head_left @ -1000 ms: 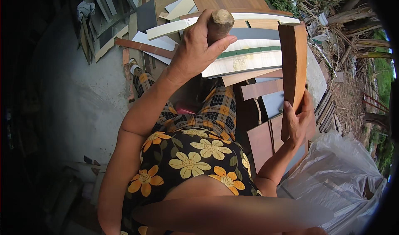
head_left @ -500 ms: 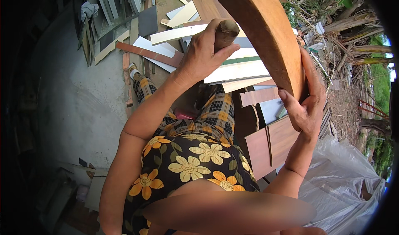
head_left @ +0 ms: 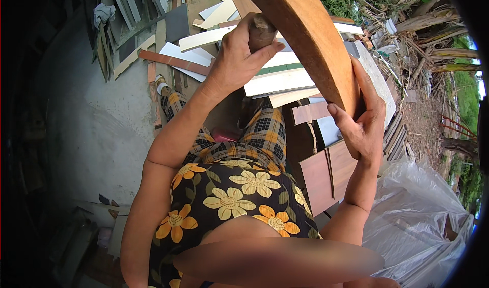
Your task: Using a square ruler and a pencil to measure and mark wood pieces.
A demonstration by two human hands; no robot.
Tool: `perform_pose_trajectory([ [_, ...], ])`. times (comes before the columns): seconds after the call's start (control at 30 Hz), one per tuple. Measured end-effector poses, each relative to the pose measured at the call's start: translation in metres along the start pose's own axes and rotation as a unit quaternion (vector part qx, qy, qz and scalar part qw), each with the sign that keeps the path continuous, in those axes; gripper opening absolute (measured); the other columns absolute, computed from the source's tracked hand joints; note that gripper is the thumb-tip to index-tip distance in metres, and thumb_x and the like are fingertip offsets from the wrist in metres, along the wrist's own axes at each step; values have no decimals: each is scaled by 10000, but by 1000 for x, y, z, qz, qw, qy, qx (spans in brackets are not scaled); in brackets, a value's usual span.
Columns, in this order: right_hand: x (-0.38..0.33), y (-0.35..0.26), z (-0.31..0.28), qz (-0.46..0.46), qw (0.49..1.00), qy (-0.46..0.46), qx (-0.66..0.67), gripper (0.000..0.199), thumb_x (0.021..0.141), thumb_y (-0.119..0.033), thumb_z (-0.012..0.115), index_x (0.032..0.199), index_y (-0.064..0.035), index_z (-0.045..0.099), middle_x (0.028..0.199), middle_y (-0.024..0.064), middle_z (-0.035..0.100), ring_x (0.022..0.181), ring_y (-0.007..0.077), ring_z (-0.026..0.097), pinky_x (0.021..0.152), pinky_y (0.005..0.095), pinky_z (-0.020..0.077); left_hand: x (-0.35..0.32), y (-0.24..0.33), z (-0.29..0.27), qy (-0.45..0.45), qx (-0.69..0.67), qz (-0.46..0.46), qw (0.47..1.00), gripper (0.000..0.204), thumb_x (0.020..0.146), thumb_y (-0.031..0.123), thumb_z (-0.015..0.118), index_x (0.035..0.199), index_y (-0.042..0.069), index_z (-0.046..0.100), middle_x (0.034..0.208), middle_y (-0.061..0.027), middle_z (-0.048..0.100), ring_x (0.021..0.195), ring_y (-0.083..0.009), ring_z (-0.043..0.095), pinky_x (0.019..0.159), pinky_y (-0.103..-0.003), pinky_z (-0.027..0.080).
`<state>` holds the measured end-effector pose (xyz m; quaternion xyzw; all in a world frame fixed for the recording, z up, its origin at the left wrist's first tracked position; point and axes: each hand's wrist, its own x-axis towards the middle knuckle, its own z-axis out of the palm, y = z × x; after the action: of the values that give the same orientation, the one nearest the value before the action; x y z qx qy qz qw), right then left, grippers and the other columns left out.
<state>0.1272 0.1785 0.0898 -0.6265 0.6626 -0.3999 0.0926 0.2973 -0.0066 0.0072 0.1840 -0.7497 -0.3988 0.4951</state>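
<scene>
My right hand (head_left: 364, 125) grips the lower end of a long brown wooden board (head_left: 310, 38), which slants up and to the left across the view. My left hand (head_left: 237, 58) is closed around a round wooden handle (head_left: 261, 30) held against the board's left side. What the handle belongs to is hidden behind the board and my fingers. Below my arms I see my flowered top and checked trousers.
A heap of white, brown and grey board offcuts (head_left: 214, 43) lies on the concrete ground (head_left: 91, 120) ahead. Brown panels (head_left: 326, 171) stand by my right leg. A clear plastic sheet (head_left: 423, 221) lies at the lower right. Dry branches and greenery fill the upper right.
The board has swung from upright at the right to slanting up-left, closer to the camera. My left hand with the handle has stayed at the board's side.
</scene>
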Motion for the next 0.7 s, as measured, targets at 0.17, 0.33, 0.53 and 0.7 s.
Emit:
perform_pose_trajectory([
  [0.17, -17, 10, -4, 67, 990, 71, 103, 781, 678, -202, 747, 1373, 21, 470, 1244, 170, 602, 1156, 246, 564, 1039, 372, 380, 8, 11, -16, 83, -140, 23, 986, 205, 929, 95, 626, 1086, -5, 538, 903, -70, 643, 862, -186, 679, 728, -285, 551],
  [0.33, -39, 26, -2, 140, 976, 97, 138, 786, 677, -184, 736, 1381, 30, 458, 1266, 166, 581, 1190, 246, 537, 1065, 364, 351, 16, 11, -4, 55, -144, 31, 988, 181, 938, 94, 612, 1083, 15, 538, 896, -76, 644, 891, -194, 677, 756, -302, 552],
  [0.53, -56, 33, -1, 172, 964, 123, 164, 802, 677, -216, 738, 1379, 51, 454, 1265, 177, 576, 1197, 255, 531, 1067, 365, 348, 10, -7, 20, 23, -137, -10, 990, 195, 920, 63, 629, 1082, 20, 529, 878, -77, 637, 891, -192, 669, 769, -298, 542],
  [0.7, -61, 39, -4, 172, 964, 128, 157, 813, 675, -246, 752, 1372, 56, 461, 1258, 175, 581, 1186, 253, 537, 1061, 366, 354, 10, -19, 30, 25, -98, 5, 995, 205, 914, 59, 636, 1083, 17, 528, 879, -69, 634, 869, -166, 653, 752, -288, 535],
])
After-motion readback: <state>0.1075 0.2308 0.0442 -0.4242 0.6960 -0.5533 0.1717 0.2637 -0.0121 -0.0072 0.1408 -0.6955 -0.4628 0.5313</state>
